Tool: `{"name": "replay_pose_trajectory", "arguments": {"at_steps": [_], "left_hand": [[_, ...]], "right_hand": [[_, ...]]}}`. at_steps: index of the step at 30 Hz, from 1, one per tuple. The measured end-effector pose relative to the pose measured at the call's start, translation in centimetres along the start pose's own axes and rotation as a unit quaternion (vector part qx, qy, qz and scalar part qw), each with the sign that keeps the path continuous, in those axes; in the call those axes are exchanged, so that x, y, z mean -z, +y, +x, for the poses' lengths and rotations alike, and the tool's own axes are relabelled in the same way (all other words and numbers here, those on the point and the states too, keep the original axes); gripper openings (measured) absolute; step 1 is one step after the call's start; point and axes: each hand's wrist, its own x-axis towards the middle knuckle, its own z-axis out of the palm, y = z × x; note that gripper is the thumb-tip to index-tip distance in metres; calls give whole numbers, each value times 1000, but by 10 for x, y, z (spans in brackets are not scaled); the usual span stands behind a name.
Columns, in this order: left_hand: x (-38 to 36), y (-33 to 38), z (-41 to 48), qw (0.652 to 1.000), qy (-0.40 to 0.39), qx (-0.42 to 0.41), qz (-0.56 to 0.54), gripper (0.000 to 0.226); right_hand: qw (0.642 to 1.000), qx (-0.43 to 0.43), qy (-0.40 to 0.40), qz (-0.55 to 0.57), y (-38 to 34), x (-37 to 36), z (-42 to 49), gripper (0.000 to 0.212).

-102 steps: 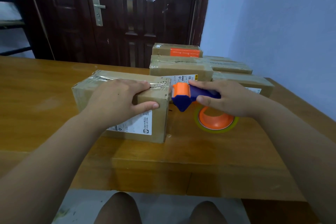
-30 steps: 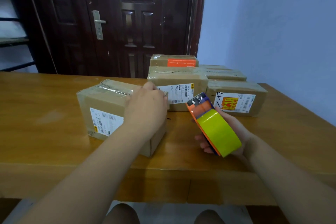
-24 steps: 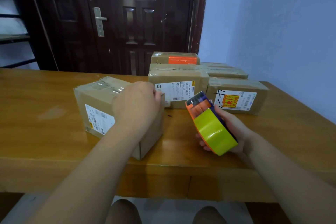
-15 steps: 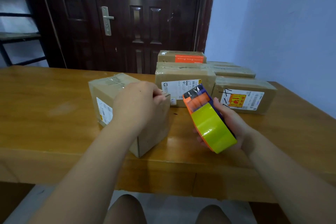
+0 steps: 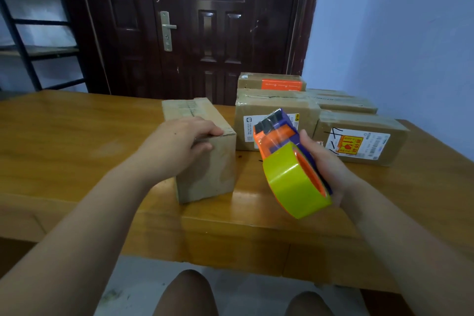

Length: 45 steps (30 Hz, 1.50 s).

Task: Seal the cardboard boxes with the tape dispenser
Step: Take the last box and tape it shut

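Cardboard box (image 5: 205, 174) turned end-on since a second ago, bench (image 5: 77, 141) centre; left hand (image 5: 179, 146) grips its top edge. Right hand (image 5: 325, 164), 3 o'clock, clasps tape dispenser (image 5: 289, 164), lifted clear. Next seam judged ready.

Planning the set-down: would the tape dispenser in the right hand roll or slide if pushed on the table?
Probably little rolling: on the tape dispenser a blocky head juts past the round tape roll. Sliding seems likely: the wooden table looks glossy.
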Motion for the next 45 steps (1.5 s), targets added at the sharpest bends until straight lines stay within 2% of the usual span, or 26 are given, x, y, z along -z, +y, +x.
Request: {"name": "replay_pose_trajectory", "arguments": {"at_steps": [3,5,7,8,10,12,15,17,20,24,25,27,29,31,36,40,43,45], "left_hand": [[-2,-3,-1,993,34,26,114,35],[-9,-1,-6,985,114,35,121,35],[-14,13,-15,974,215,62,-28,28],[-17,24,-19,960,234,82,-132,21],[-23,45,-23,929,212,110,-284,10],[-30,59,-21,905,183,140,-357,16],[-37,69,-15,871,170,206,-412,55],[-40,75,-11,858,172,219,-432,63],[-44,85,-6,827,179,220,-485,50],[-44,89,2,781,177,255,-543,27],[-45,90,3,778,180,256,-544,23],[-47,93,5,801,199,250,-507,15],[-49,96,6,832,215,237,-453,10],[-53,96,6,841,224,231,-435,11],[-60,87,6,816,230,257,-465,14],[-67,86,9,793,233,276,-490,12],[-72,81,9,763,220,292,-533,9],[-74,79,8,731,209,302,-575,11]], "right_hand": [[999,28,0,-16,-5,-17,1,53],[999,46,7,-27,-6,-26,2,54],[997,65,17,-30,-7,-35,2,53],[996,73,27,-34,-7,-39,1,52],[992,91,59,-72,-8,-47,0,53],[978,123,98,-137,-9,-54,-2,60],[943,222,134,-208,-10,-63,-8,62],[910,270,166,-265,-7,-64,-10,59],[865,306,223,-330,0,-66,-14,68],[829,339,256,-363,6,-67,-19,67],[821,341,261,-377,7,-67,-19,71],[808,336,267,-404,9,-67,-19,76],[800,333,270,-420,10,-67,-18,73],[791,338,273,-430,13,-66,-18,70],[758,339,289,-477,17,-67,-22,82],[739,331,299,-505,19,-67,-22,80],[736,341,303,-501,18,-62,-22,77],[734,346,284,-510,19,-57,-22,82]]}}
